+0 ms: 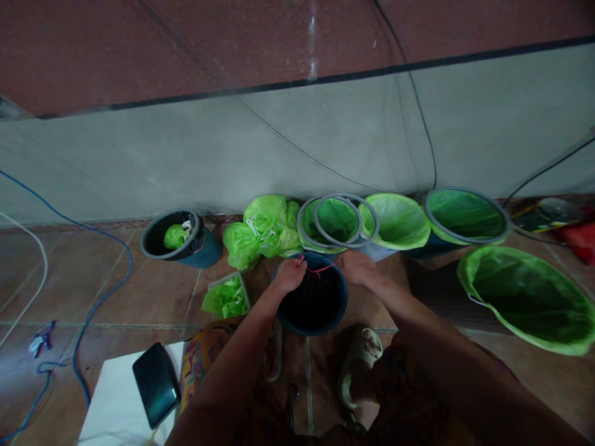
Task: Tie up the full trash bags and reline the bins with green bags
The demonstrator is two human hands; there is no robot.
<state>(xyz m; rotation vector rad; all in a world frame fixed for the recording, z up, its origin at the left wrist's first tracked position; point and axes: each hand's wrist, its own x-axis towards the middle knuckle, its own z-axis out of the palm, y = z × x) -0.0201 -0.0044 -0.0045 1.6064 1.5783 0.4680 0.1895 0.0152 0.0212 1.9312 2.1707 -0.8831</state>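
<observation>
Between my feet and the wall stands a dark blue bin [341,306] with a dark inside. Over its far rim, my left hand [290,275] is closed on one end of a thin red string [320,270]. My right hand [357,267] pinches the string's other end, so it spans the bin's opening. Just behind are a bin lined with a green bag [304,226] and loose grey rim rings [372,230]. Knotted green plastic bags [267,223] lie to the left of these. A small container of green bags [230,296] sits left of the blue bin.
More green-lined bins [395,220] stand along the wall [279,155] to the right, with a large one [525,297] nearer me. A black-lined bin [198,248] is at left. A phone [157,384] lies on a white surface [109,396]. A blue cable [97,303] crosses the tiled floor.
</observation>
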